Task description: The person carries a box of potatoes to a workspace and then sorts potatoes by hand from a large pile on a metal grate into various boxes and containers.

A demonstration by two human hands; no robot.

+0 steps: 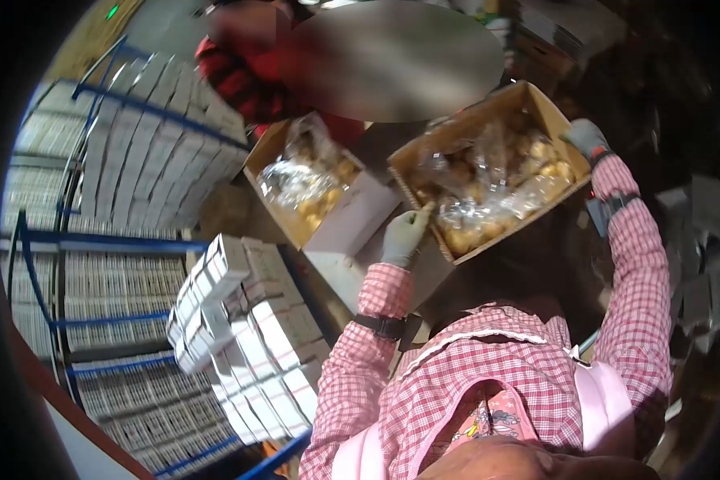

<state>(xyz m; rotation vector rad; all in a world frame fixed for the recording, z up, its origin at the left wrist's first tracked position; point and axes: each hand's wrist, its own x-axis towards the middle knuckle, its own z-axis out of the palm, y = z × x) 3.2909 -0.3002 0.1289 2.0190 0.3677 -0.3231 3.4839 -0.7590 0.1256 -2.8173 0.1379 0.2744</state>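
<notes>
1. The blue-framed rack [120, 238] is the largest thing in view, running along the 9 to 10 o'clock side and loaded with close-packed pale cartons [144, 148].
2. At 7 to 8 o'clock, in front of the rack, stands a pile of white boxes [268, 340], several set at angles to one another.
3. At 2 o'clock from the centre lies the open cardboard box [548, 116], tilted in the view, with its long sides running from 8 toward 2 o'clock. What carries it is hard to tell.
4. Just beside it, at 10 o'clock from the centre, is a second open box [348, 218], with a white panel facing 4 o'clock.
5. At 11 o'clock a red-and-black sleeve [248, 80] belongs to another person, close behind the second open box.
6. Clear plastic [472, 212] lies bunched over the contents of the open cardboard box; the second one also has crumpled plastic in it.
7. The left hand [406, 238], in a pale glove, grasps the open cardboard box at its 8 o'clock end, thumb side against the rim.
8. The right hand [588, 138], gloved too, grips the opposite end at 2 o'clock, fingers over the edge.
9. Smallest are the rounded, yellowish-brown pieces [460, 238] showing through and around the plastic in both boxes.
</notes>
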